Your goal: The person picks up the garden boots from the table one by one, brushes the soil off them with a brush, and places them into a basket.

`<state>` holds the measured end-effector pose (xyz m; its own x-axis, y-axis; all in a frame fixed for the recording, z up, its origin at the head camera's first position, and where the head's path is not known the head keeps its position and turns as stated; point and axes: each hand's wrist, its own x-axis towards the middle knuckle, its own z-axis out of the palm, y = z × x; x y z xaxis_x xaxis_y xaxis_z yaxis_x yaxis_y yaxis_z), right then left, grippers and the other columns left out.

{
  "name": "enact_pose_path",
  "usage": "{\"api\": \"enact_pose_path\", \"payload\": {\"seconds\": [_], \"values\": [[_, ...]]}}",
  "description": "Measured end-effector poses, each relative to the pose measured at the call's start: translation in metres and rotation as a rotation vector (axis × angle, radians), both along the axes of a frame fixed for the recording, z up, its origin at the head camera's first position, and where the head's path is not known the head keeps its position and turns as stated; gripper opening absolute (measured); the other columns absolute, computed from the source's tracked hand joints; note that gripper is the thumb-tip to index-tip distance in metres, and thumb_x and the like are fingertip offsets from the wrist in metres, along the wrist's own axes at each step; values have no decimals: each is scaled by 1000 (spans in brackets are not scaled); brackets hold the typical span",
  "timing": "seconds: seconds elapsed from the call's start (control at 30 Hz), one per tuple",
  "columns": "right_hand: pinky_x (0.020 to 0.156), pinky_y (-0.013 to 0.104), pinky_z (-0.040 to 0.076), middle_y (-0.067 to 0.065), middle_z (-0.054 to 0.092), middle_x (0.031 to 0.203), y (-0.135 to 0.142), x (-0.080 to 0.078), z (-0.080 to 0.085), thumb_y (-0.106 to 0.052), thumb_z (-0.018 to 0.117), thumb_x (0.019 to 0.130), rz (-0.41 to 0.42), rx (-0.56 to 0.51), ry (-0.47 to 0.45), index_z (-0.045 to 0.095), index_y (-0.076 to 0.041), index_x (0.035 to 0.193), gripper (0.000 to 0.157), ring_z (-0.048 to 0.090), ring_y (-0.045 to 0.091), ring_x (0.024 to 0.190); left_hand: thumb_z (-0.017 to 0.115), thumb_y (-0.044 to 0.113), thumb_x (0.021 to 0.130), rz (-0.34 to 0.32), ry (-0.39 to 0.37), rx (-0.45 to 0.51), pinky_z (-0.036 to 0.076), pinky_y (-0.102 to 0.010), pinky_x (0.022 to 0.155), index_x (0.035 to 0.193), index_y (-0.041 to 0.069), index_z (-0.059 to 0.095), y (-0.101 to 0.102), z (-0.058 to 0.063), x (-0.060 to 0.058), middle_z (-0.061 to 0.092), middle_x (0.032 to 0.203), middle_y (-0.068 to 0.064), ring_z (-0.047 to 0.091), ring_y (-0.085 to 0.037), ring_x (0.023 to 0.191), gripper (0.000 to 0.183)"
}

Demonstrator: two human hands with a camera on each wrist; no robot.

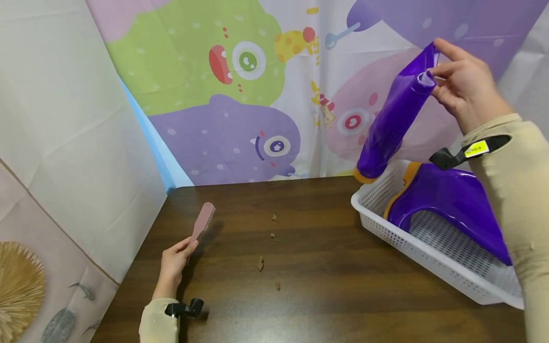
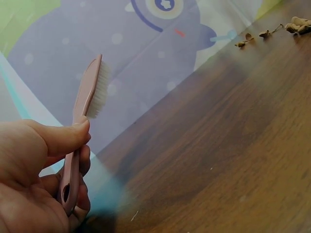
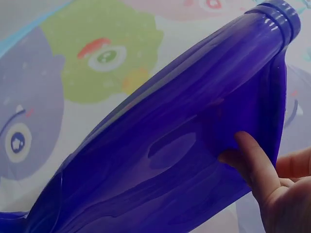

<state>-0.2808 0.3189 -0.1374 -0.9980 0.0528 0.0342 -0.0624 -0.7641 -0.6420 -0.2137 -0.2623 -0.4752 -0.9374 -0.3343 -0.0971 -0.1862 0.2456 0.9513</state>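
My left hand [image 1: 175, 263] grips a pink brush [image 1: 203, 220] by its handle above the left of the table. In the left wrist view the brush [image 2: 88, 90] points upward, its pale bristles facing right. High on the right, my right hand [image 1: 471, 85] pinches the top edge of a purple rain boot [image 1: 392, 112], whose orange-edged sole hangs down over the basket's far left corner. Another purple rain boot [image 1: 446, 195] lies on its side in a white plastic basket [image 1: 420, 255]. The right wrist view shows fingers on the glossy boot shaft [image 3: 184, 131].
Several small dry brown bits, among them one dried leaf-like piece [image 1: 260, 263], lie in a rough line along the middle of the dark wooden table [image 1: 326, 305]. A cartoon-printed cloth [image 1: 240, 138] hangs behind the table's far edge.
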Motion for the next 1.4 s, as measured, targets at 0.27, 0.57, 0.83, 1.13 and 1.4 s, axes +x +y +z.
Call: {"api": "enact_pose_path", "payload": {"seconds": [0.27,0.57,0.83,1.13,1.4], "values": [[45,35,47,-3,42,116,12,4,-23,27,40,80,-71,71,-21,59,-19,124,67,52,29,51,61,21,88,-16,-1,27,35,-34,82,126,-4,52,0,-1,1,48,128,-23,44,-26,106,46],[38,32,34,21,60,75,27,17,-64,31,42,76,-47,-49,88,58,-10,121,63,47,29,44,65,25,86,3,10,-16,37,-26,67,122,-1,57,0,-3,1,59,105,-4,45,-19,87,45],[36,29,30,18,57,66,30,36,-82,30,43,77,-35,-26,157,58,-8,121,60,39,23,41,63,25,88,-3,2,-3,35,-28,70,124,-1,56,-2,0,2,57,110,-9,43,-20,89,45],[42,29,44,20,62,86,41,58,-106,33,37,78,-56,-93,245,52,-4,127,63,51,24,53,64,21,86,1,16,16,37,-24,62,121,-2,58,-1,0,0,56,87,6,44,-14,75,42],[54,32,51,19,63,103,64,84,-127,27,36,83,-72,-40,241,51,-8,129,60,54,24,55,65,21,86,2,7,20,36,-25,62,121,-2,57,-2,-1,0,57,87,5,45,-15,75,43]]}}
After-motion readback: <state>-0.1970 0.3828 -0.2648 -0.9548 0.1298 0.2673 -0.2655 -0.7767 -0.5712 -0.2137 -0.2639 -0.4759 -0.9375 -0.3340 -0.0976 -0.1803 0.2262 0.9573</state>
